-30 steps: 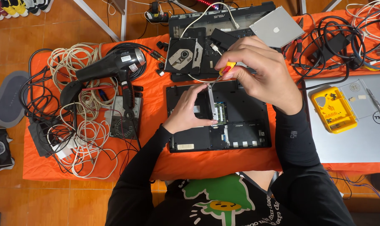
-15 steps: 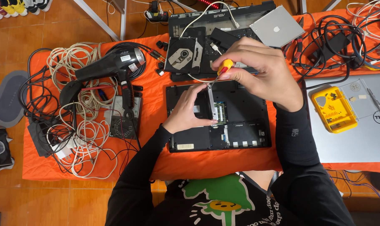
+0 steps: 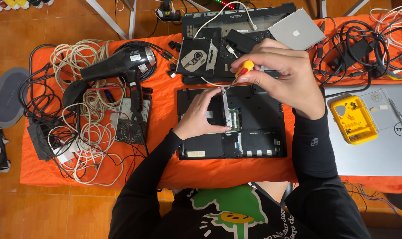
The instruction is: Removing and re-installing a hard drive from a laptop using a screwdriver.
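Nearby: hair dryer [image 3: 117, 66], cable tangle [image 3: 84, 132] left of laptop base [image 3: 254, 132]; yellow case [image 3: 353, 119] right.

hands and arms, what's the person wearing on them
Both hands, left and right, are bare: no gloves, rings or watch in view. Long, close-fitting black sleeves reach the wrists; the right one bears a small pale marking on the forearm.

An orange-covered table [image 3: 156, 102] carries it all, standing on a brown tiled floor [image 3: 42, 208]. On the cloth, an opened black laptop base [image 3: 258, 128] sits centre, a black hair dryer [image 3: 117, 66] and tangled white cables [image 3: 86, 132] lie left beside a dial meter [image 3: 132, 126]. A silver laptop [image 3: 378, 150] lies right, bearing a yellow parts case [image 3: 353, 119].
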